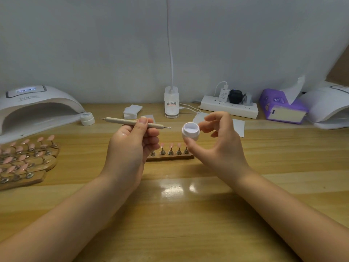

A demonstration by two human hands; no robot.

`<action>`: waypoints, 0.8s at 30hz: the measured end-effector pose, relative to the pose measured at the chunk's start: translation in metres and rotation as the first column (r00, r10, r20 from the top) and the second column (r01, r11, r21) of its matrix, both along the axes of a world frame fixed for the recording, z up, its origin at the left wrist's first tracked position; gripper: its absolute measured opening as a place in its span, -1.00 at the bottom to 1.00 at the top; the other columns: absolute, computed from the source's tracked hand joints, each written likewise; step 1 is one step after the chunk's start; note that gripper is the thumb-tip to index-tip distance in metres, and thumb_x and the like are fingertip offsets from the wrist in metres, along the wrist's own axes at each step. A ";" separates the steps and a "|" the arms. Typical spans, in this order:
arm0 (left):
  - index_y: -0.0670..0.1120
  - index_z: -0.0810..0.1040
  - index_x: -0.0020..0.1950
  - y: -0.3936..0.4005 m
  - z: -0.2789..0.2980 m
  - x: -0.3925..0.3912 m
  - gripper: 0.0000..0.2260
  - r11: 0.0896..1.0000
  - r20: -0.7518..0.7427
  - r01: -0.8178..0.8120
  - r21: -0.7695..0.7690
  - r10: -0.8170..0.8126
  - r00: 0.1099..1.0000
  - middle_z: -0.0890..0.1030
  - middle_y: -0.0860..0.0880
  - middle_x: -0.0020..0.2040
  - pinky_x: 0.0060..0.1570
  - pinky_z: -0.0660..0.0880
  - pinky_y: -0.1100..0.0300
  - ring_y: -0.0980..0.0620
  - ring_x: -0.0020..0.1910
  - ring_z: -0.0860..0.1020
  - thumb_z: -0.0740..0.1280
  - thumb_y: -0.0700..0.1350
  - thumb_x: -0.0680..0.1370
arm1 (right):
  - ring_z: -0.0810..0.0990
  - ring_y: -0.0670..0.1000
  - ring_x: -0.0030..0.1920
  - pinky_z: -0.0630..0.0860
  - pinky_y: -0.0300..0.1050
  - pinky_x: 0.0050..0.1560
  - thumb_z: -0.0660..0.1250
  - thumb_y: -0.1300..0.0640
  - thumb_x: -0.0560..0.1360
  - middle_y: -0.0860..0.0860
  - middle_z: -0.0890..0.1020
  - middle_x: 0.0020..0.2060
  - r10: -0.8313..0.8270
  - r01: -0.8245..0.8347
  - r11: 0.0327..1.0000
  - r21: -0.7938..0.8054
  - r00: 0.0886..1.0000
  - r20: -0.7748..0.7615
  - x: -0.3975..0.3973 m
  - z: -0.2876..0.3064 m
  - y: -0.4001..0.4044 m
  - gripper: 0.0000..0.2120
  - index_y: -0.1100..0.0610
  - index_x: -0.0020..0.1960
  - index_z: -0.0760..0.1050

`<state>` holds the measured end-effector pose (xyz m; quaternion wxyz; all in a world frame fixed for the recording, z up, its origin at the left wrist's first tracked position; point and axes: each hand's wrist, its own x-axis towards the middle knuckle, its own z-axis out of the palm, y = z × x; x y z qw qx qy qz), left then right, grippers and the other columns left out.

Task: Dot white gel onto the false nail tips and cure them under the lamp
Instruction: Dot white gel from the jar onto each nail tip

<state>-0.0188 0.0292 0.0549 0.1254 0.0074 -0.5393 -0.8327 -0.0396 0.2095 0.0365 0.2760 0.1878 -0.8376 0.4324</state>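
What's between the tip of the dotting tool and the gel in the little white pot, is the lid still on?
Nothing visible. The white pot, pinched in the right hand, is open, its mouth tilted toward the dotting tool held in the left hand. Only open air lies between the tool's right tip and the pot.

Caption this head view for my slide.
Left hand holds dotting tool, right hand holds open gel pot above nail tips.
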 end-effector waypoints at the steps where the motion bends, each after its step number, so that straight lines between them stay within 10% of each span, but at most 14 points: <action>1: -0.15 0.56 0.02 0.000 0.001 0.000 -0.83 1.000 -0.011 0.005 0.006 -0.005 1.000 0.60 -0.01 -0.34 -0.35 0.54 0.26 0.11 -0.36 0.56 0.21 -0.11 0.64 | 0.51 -0.10 -0.01 0.46 -0.23 -0.01 0.53 0.00 0.36 -0.17 0.52 -0.08 -0.028 0.029 0.999 -0.028 0.999 0.045 -0.004 -0.001 0.004 -0.48 0.03 0.16 0.29; 17: -0.08 0.59 0.04 -0.005 -0.014 0.004 -0.84 0.919 -0.264 -0.171 -0.354 0.077 0.961 0.67 -0.01 -0.15 -0.08 0.59 0.20 0.03 -0.10 0.63 0.21 -0.21 0.63 | 0.46 0.03 0.28 0.42 0.08 0.26 0.41 -0.04 0.43 -0.07 0.60 0.19 -0.246 0.190 0.966 0.173 0.880 0.407 -0.031 -0.021 0.032 -0.41 -0.10 0.40 0.29; 21: 0.02 0.57 0.05 -0.008 -0.018 0.002 -0.85 0.864 -0.364 -0.278 -0.421 0.120 0.924 0.67 0.10 -0.08 -0.05 0.53 0.34 0.11 -0.04 0.64 0.23 -0.17 0.63 | 0.41 0.07 0.25 0.36 -0.07 0.19 0.38 0.01 0.43 -0.02 0.51 0.21 -0.309 0.244 0.931 0.272 0.923 0.230 -0.027 -0.017 0.029 -0.49 -0.03 0.36 0.37; 24: 0.07 0.55 0.04 -0.011 -0.022 0.001 -0.86 0.797 -0.435 -0.356 -0.488 0.132 0.891 0.65 0.17 -0.07 -0.08 0.50 0.39 0.13 -0.04 0.63 0.23 -0.14 0.61 | 0.49 0.04 -0.11 0.40 -0.12 -0.14 0.40 0.08 0.41 0.01 0.54 -0.12 -0.224 0.227 0.925 0.304 0.973 -0.045 -0.019 -0.012 0.021 -0.82 0.12 -0.02 0.56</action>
